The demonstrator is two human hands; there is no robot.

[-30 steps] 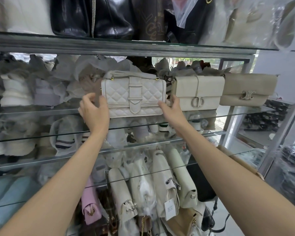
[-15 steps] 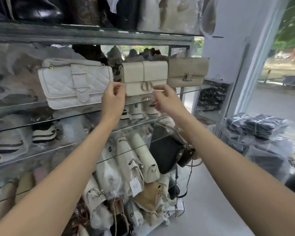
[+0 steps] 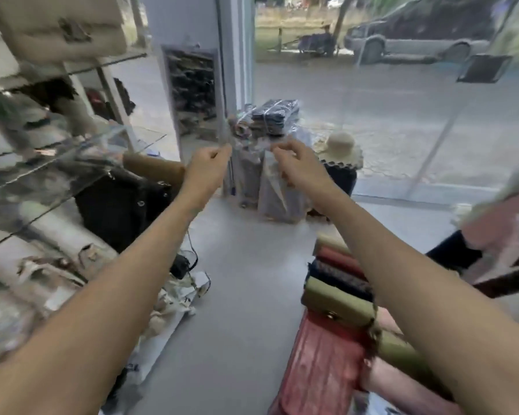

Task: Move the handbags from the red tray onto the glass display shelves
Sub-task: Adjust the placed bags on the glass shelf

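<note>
Your left hand (image 3: pixel 209 167) and right hand (image 3: pixel 297 167) hang side by side in mid-air, near each other but apart, fingers loosely curled and holding nothing, though blur softens the fingertips. The next pick lies at five o'clock from them: the red tray (image 3: pixel 321 363) on the floor, with handbags packed on edge in a row. The olive handbag (image 3: pixel 336 304) sits on the near side of that row, its gold clasp facing up and a chain trailing off its right end, with a dark handbag (image 3: pixel 339 274) pressed against it at twelve o'clock. Bring both hands down together, take the olive bag by its body and not by the chain, and gather the chain so it likely won't snag a neighbour. Lift straight up, then swing toward nine o'clock, where the glass shelves (image 3: pixel 72 163) run along the wall. Set the bag upright, clasp outward, well back from the glass edge, in line with the beige handbag (image 3: pixel 66 28) at eleven o'clock.
</note>
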